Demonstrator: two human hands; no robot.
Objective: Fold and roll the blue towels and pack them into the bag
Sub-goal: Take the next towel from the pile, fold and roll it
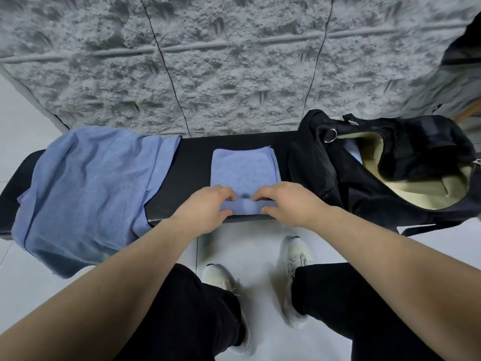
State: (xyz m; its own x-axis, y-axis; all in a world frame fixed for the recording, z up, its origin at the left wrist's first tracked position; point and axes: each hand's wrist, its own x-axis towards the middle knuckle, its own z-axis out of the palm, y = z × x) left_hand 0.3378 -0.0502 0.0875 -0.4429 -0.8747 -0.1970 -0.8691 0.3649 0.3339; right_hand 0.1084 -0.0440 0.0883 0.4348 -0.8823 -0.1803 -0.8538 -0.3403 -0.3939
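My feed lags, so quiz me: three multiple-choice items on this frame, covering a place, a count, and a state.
1. Where is the black bag? A) right end of the bench B) on the floor C) under the towels
2. How many hands are on the folded towel? A) none B) one C) two
3. The bag is: A) zipped shut B) open C) upside down

Key: 1 A, it sits on the bench right of the folded towel. 2 C, left hand and right hand both curl its near edge. 3 B, its pale lining shows.
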